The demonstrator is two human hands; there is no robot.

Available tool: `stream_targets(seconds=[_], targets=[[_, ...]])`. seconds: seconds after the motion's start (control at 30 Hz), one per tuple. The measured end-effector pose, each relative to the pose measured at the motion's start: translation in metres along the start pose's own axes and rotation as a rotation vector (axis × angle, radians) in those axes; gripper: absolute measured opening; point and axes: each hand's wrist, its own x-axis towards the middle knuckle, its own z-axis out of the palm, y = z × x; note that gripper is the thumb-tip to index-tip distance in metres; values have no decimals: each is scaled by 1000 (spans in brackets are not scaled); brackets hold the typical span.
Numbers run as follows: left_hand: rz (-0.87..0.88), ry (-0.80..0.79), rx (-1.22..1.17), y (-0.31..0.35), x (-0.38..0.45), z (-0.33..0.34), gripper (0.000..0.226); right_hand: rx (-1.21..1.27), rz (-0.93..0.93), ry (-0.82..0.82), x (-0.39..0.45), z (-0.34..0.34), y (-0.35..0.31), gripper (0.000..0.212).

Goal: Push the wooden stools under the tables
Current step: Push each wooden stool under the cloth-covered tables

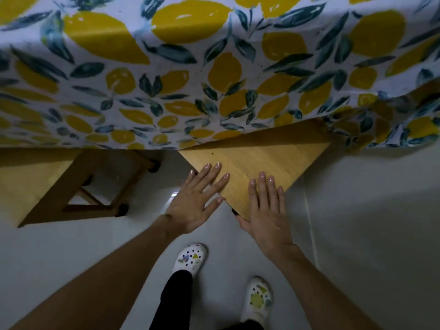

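Left hand flat on stool corner | right hand alongside

This looks like a home dining spot. A lemon-print tablecloth hangs over a table's edge; below its hem, wooden stools stand on a pale smooth floor, where decorated white house clogs are worn.

Dim light falls on a pale grey floor with one seam
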Motion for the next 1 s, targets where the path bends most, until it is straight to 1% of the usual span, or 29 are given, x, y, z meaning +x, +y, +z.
stream_targets(seconds=[0.1, 0.17, 0.33, 0.47, 0.53, 0.57, 0.6, 0.67, 0.73, 0.83, 1.0], targets=[[-83, 108, 3, 34, -24, 30, 54, -37, -112, -10, -20, 3, 27, 102], [-142, 130, 5, 58, -38, 47, 54, -71, -199, -12, -33, 2, 47, 104], [-208, 150, 21, 113, -74, 78, 56, -178, -407, -103, -59, -3, 90, 110], [-198, 102, 6, 129, -98, 87, 54, -173, -504, -160, -71, -9, 106, 100], [-140, 99, 56, 120, -105, 84, 54, -95, -480, -129, -80, -11, 97, 96], [-123, 111, 85, 112, -108, 82, 55, -30, -439, -107, -85, -11, 88, 96], [-134, 124, 108, 100, -110, 79, 59, 46, -386, -91, -92, -10, 78, 97], [-219, 130, 147, 75, -115, 73, 71, 144, -282, -92, -100, -5, 57, 100], [-278, 99, 208, 54, -117, 68, 80, 124, -214, -93, -101, 2, 42, 102], [-255, 46, 236, 41, -115, 68, 81, 133, -145, -81, -96, 9, 39, 93], [-227, 66, 227, 45, -105, 71, 76, 122, -177, -53, -86, 14, 55, 88]])
